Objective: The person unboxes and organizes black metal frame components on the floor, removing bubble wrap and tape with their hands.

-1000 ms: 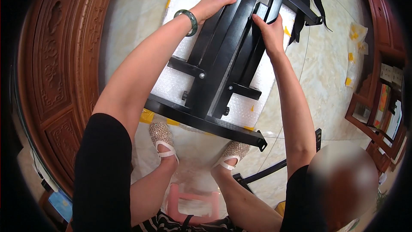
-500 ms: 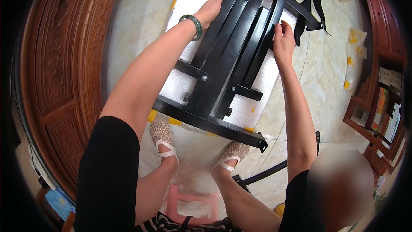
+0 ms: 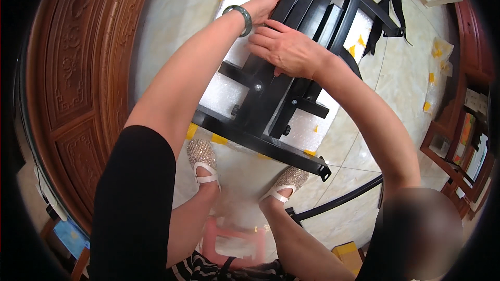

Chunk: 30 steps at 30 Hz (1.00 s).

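Now, right hand (image 3: 286, 52): bent fingers, reaching over the black metal frame (image 3: 254, 106) at its left beam; can't tell whether it grips.
Left hand (image 3: 264, 6): right beside it at the frame's left edge, fingertips hidden, so no telling how wide or what it holds.
Bracelet (image 3: 246, 20): one, dark green, left wrist.
Frame: lying on a white wrapped sheet (image 3: 307, 130), its far end cut off at the top.
On the frame: two short side arms (image 3: 316, 108), two bolt heads, two knobs (image 3: 286, 130), the left one murky.
Floor: one loose black bar (image 3: 338, 201), its right end behind the arm.
Nearest the body: two shoes (image 3: 201, 152), one pink stool (image 3: 237, 234), partly covered.
Lower right: one blurred patch (image 3: 427, 234), unreadable.
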Tool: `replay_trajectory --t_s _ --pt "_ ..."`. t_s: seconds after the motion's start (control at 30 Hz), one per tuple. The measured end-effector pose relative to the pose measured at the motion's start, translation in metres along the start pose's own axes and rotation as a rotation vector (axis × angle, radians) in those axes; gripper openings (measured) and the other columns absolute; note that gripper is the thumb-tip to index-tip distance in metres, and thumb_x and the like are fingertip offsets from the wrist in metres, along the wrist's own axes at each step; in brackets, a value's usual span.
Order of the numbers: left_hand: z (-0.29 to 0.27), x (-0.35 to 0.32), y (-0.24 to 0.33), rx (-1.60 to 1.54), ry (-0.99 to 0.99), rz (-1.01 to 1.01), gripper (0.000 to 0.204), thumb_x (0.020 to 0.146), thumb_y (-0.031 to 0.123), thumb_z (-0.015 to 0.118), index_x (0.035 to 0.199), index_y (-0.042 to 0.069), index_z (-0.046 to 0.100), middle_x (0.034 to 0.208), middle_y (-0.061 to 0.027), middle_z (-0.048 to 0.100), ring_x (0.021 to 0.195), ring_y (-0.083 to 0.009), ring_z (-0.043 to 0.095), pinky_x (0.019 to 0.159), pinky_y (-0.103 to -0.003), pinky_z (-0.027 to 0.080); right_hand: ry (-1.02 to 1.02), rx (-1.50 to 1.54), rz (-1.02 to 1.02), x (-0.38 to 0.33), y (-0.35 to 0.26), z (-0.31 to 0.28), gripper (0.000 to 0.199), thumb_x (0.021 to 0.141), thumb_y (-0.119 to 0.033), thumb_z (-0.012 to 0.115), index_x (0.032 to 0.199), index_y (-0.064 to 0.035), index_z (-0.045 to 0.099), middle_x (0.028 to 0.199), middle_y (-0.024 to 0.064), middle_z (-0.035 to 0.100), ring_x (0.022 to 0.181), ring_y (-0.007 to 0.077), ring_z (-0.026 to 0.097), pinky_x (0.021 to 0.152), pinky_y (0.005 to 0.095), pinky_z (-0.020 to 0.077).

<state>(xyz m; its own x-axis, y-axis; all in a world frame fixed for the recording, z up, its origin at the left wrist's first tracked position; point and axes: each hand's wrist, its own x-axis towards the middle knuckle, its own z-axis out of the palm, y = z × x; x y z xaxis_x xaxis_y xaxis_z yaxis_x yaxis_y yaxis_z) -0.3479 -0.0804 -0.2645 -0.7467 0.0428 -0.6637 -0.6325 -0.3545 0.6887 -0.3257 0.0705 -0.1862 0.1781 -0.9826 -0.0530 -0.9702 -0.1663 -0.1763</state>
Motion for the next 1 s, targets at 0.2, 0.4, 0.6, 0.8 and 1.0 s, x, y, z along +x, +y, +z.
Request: replay_trajectory --t_s 0.2,0.4,0.6,0.8,1.0 --pt "-0.006 0.014 -0.005 0.025 -0.093 0.105 0.03 0.095 0.021 0.044 0.102 -0.002 0.062 0.089 -0.0101 0.067 0.076 -0.0161 0.063 0.071 -0.029 0.053 -0.219 0.09 0.037 0.019 -0.001 0.004 0.069 0.063 -0.051 0.076 0.105 0.0005 0.058 0.109 0.0108 0.058 0.113 0.0261 0.049 0.111 0.0407 0.0235" --pt "-0.009 0.003 0.005 0.161 -0.06 0.11 0.027 0.097 0.02 0.042 0.105 0.002 0.06 0.087 -0.0056 0.065 0.071 -0.0125 0.06 0.065 -0.027 0.05 -0.167 0.091 0.137 0.035 -0.006 0.026 0.063 0.071 -0.054 0.069 0.104 -0.0006 0.058 0.099 0.0128 0.061 0.102 0.0278 0.054 0.094 0.0368 0.0341" --pt "0.002 -0.019 0.011 0.273 -0.058 0.131 0.027 0.1 0.016 0.039 0.117 0.009 0.058 0.088 0.004 0.061 0.06 -0.0013 0.046 0.049 -0.016 0.035 -0.131 0.167 0.1 0.03 0.001 0.028 0.055 0.072 -0.053 0.068 0.094 -0.0025 0.065 0.097 0.0112 0.061 0.101 0.0263 0.052 0.093 0.0368 0.0341" --pt "-0.019 0.004 0.005 0.43 -0.112 0.249 0.029 0.097 0.007 0.044 0.123 0.004 0.057 0.102 0.0003 0.064 0.081 -0.0062 0.058 0.072 -0.022 0.049 -0.112 0.204 0.081 0.034 0.001 0.021 0.053 0.072 -0.053 0.069 0.09 -0.0031 0.067 0.096 0.01 0.061 0.101 0.0259 0.052 0.093 0.0373 0.0333" --pt "-0.022 0.015 0.002 0.586 -0.148 0.335 0.028 0.088 -0.003 0.051 0.114 0.0 0.062 0.099 -0.0019 0.067 0.087 -0.0102 0.06 0.081 -0.025 0.049 -0.11 0.253 0.102 0.034 0.0 0.022 0.052 0.07 -0.053 0.07 0.086 -0.0039 0.069 0.093 0.0092 0.061 0.102 0.0248 0.052 0.091 0.0377 0.0335"
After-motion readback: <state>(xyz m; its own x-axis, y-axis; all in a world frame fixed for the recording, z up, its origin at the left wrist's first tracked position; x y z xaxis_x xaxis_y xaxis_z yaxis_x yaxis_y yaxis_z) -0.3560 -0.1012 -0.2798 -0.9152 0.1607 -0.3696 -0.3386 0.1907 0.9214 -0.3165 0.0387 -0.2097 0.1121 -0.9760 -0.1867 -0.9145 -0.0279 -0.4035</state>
